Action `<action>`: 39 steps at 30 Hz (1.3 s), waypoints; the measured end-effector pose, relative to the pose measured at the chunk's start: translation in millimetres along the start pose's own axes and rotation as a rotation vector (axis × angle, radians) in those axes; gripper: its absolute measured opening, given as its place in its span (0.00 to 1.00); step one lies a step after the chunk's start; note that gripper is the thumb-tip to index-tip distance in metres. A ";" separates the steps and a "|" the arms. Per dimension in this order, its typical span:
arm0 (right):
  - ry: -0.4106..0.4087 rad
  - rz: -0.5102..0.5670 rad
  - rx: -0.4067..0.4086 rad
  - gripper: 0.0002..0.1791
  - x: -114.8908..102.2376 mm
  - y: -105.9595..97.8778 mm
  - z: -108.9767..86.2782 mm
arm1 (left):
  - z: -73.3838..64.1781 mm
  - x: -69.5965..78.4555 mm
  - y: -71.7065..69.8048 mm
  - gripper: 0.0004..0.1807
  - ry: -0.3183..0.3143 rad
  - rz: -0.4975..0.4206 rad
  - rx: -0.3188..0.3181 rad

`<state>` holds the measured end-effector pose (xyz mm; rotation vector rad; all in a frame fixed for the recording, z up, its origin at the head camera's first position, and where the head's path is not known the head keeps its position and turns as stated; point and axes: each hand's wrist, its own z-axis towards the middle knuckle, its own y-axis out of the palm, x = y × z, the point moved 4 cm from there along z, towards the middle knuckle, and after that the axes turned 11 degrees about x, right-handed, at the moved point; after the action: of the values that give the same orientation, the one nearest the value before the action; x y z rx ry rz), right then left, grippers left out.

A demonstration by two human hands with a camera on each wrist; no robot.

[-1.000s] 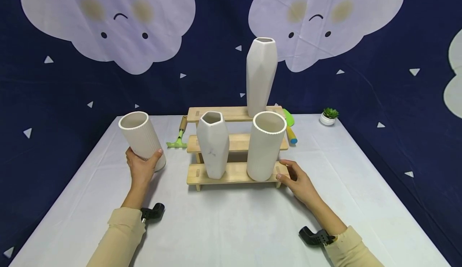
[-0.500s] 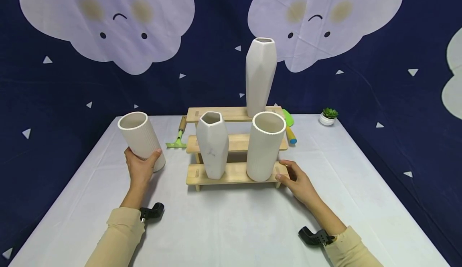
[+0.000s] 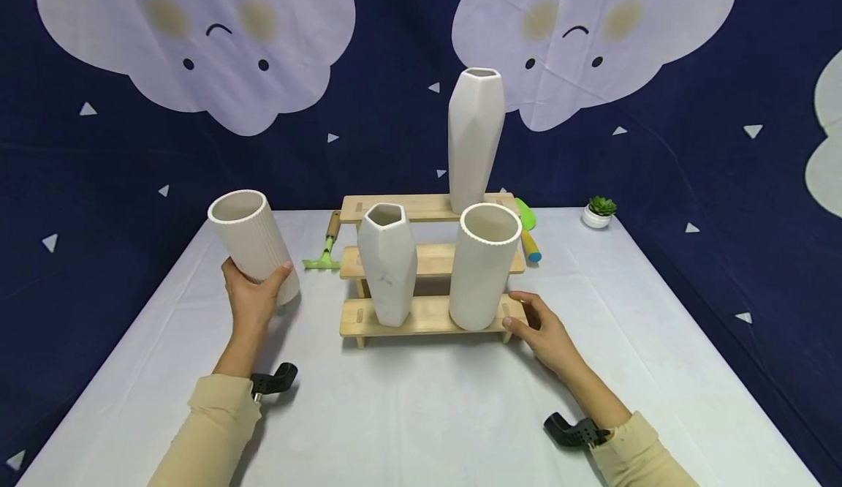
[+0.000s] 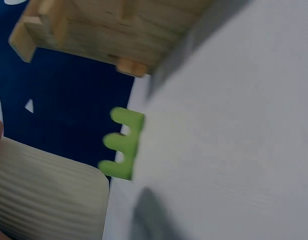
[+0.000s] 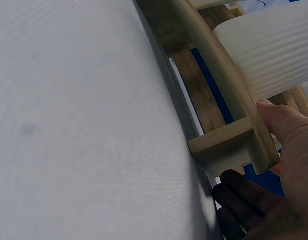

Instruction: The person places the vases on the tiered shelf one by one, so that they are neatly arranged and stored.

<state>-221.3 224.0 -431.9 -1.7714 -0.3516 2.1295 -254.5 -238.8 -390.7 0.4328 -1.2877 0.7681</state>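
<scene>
My left hand (image 3: 253, 300) grips a white ribbed cylindrical vase (image 3: 253, 242), thumb on its right side. The vase tilts to the left, and in the left wrist view its ribbed base end (image 4: 53, 190) shows above the tablecloth. A three-tier wooden stand (image 3: 427, 314) is at the centre. My right hand (image 3: 544, 333) holds the right end of its lowest shelf, with the thumb (image 5: 281, 117) on the board and the other fingers curled beneath. On that shelf stand a faceted white vase (image 3: 389, 267) and a second ribbed vase (image 3: 483, 271). A tall faceted vase (image 3: 475, 140) stands on the top tier.
A green hand rake (image 3: 324, 257) lies left of the stand. Behind its right side is a green tool with a yellow handle (image 3: 530, 246). A small potted succulent (image 3: 598, 213) sits at the table's back right corner. A dark blue cloth hangs behind.
My left hand has raised the ribbed vase slightly and moved it a little to the left and back. My right hand stays at the stand's end.
</scene>
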 end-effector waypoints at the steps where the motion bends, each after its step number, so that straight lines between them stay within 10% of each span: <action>1: -0.004 -0.004 -0.002 0.28 -3.5 -0.5 -0.9 | 0.4 3.6 0.0 0.47 0.003 -0.008 0.001; 22: -0.017 -0.012 0.017 0.28 18.0 -0.1 5.6 | 9.3 107.0 21.6 0.44 0.041 -0.139 -0.156; 39: 0.013 -0.012 0.014 0.29 18.1 1.3 4.5 | 15.0 151.2 62.0 0.43 0.149 -0.221 -0.298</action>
<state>-228.8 230.5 -447.8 -1.7705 -0.3424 2.1058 -296.3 -166.4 -249.5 0.2651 -1.1689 0.4062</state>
